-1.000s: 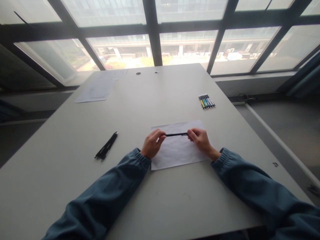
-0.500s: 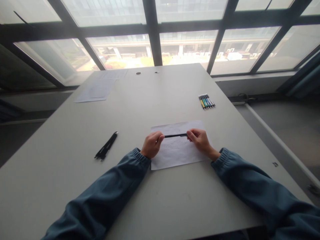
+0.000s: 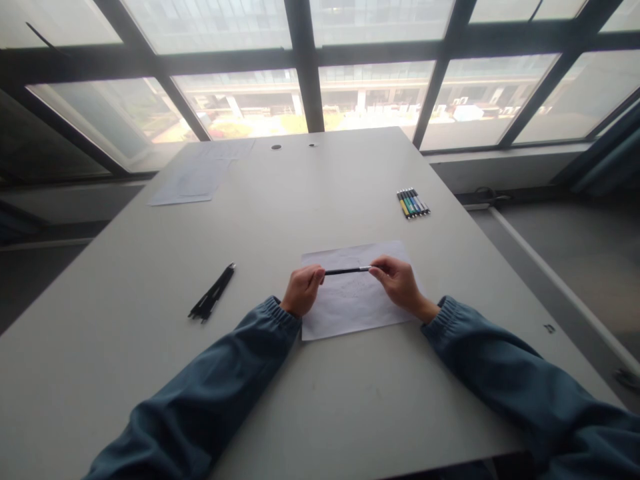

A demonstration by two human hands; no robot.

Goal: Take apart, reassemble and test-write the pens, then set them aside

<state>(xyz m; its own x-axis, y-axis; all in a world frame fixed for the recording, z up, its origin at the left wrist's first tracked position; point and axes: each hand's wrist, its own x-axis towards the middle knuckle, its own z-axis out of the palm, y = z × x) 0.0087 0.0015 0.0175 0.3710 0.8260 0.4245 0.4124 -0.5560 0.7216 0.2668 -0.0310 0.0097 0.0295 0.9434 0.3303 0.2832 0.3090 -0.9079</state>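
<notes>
A slim black pen (image 3: 344,271) lies level between my two hands, just above a sheet of white paper (image 3: 357,307). My left hand (image 3: 303,291) is closed around the pen's left end. At the other end, the thumb and fingers of my right hand (image 3: 397,283) pinch it, next to a pale silvery section. Both tips of the pen are hidden in my fingers. Faint marks show on the paper, which is slightly creased. To the left of my left hand, several black pens (image 3: 214,295) rest in a loose bundle on the table.
A row of several pens with coloured barrels (image 3: 413,203) lies at the right on the white table (image 3: 280,220). More paper sheets (image 3: 187,180) lie at the far left. A small dark object (image 3: 549,329) sits by the right edge. Windows stand behind the table.
The pen has shifted or turned slightly: a silvery section now shows beside my right fingers, where a dark clip-like part was. Both hands have moved a little to the left.
</notes>
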